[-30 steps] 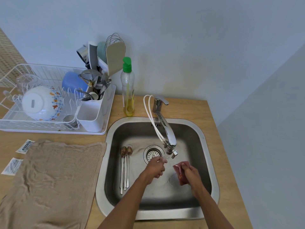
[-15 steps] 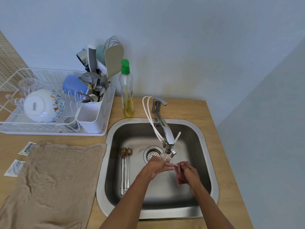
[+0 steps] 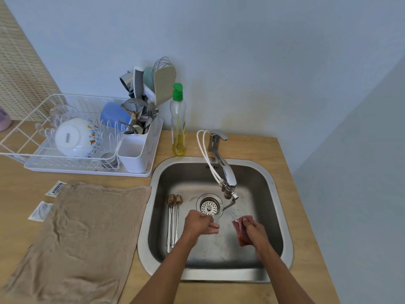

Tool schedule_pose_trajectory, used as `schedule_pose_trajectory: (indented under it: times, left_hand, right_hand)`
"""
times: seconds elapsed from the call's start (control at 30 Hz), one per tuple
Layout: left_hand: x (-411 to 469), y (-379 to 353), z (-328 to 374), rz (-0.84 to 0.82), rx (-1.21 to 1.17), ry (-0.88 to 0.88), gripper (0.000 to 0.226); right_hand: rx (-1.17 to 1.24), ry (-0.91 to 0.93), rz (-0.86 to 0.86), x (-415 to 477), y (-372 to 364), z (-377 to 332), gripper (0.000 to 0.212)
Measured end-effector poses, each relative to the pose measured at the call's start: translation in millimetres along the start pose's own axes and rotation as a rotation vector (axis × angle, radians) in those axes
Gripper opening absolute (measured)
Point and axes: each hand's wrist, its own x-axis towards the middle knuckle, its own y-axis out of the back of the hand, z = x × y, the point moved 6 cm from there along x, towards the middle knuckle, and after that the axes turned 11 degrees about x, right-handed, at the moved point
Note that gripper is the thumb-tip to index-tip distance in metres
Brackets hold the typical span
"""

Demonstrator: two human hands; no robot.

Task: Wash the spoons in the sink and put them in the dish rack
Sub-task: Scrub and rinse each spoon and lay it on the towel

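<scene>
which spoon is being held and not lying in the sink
The spoon in the left hand, angled up beneath the faucet; the other spoons lie side by side on the sink floor, left of the drain.

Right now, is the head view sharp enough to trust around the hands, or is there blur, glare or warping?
Head view: left hand and its spoon are slightly motion-smeared; sponge and lying spoons read sharp; sink steel shows a soft sheen, no harsh glare; wide-angle lens slants the counter edges.

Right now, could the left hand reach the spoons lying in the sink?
Probably yes: the loose spoons lie close beside the left hand, nothing between them; but it is pinching another spoon.
</scene>
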Motion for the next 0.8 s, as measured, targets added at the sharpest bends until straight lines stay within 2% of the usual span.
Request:
schedule_pose_trajectory:
  times: [0.2,0.33,0.4,0.5,0.57,0.6,0.73,0.8]
  left_hand:
    - [-20.6,35.3,-3.3,0.025,0.017,-0.037,0.016]
    - [-36.9,68.4,0.4,0.058,0.146,-0.098,0.021]
    - [-47.4,91.9,8.9,0.165,0.341,-0.164,0.023]
    - [-66.3,133.5,28.4,0.432,0.710,-0.297,0.024]
    - [-77.9,159.0,38.6,0.567,0.811,-0.362,0.026]
    - [-83.2,168.9,43.4,0.606,0.799,-0.393,0.026]
    - [-109.8,205.5,54.4,0.713,0.472,-0.484,0.028]
    - [-114.5,224.0,54.2,0.775,0.384,-0.506,0.029]
  right_hand:
    - [-0.028,0.015,-0.031,-4.3,-1.0,5.8,0.021]
    - [-0.060,0.023,-0.046,-13.0,-1.0,5.8,0.015]
    - [-0.066,0.033,-0.045,-16.4,-1.8,4.2,0.015]
    - [-0.078,0.046,-0.051,-20.9,-6.6,2.6,0.015]
    - [-0.085,0.058,-0.055,-23.1,-11.4,3.3,0.015]
    - [-0.083,0.066,-0.054,-23.6,-12.5,3.2,0.015]
    - [-0.054,0.086,-0.088,-29.3,-25.4,0.2,0.017]
    - [-0.021,0.073,-0.118,-31.4,-32.2,-1.4,0.017]
